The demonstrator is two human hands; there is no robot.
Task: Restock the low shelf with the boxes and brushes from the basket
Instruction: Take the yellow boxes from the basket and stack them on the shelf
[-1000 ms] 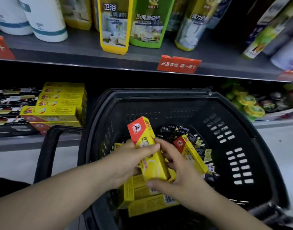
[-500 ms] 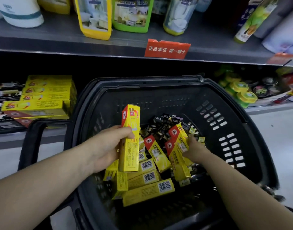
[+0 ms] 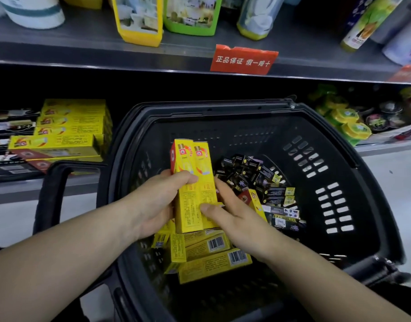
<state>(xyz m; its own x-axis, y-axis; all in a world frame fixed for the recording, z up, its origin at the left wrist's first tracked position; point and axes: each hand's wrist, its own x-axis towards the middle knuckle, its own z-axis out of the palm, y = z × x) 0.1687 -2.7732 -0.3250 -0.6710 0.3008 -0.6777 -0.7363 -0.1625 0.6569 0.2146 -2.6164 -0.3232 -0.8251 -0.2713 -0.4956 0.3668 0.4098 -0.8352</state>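
A black plastic basket (image 3: pixel 339 145) stands in front of the low shelf (image 3: pixel 18 189). Two long yellow boxes (image 3: pixel 192 182) stand upright side by side above it. My left hand (image 3: pixel 153 205) grips them from the left, thumb across their front. My right hand (image 3: pixel 232 217) holds the right-hand box, thumb on its lower front, fingers behind. More yellow boxes (image 3: pixel 206 252) lie in the basket's bottom, and small black packs (image 3: pixel 258 180) are heaped behind them. A stack of the same yellow boxes (image 3: pixel 69 129) sits on the low shelf at the left.
The basket's black handle (image 3: pixel 51 196) sticks out to the left. Dark flat packs (image 3: pixel 9 122) lie left of the shelf stack. Round green-lidded tins (image 3: pixel 346 122) fill the low shelf on the right. Cleaner bottles (image 3: pixel 139 19) and a red label (image 3: pixel 244 59) sit on the shelf above.
My right hand lifted a second yellow box out of the basket and brought it against the one in my left hand. Both boxes now stand together between the hands.
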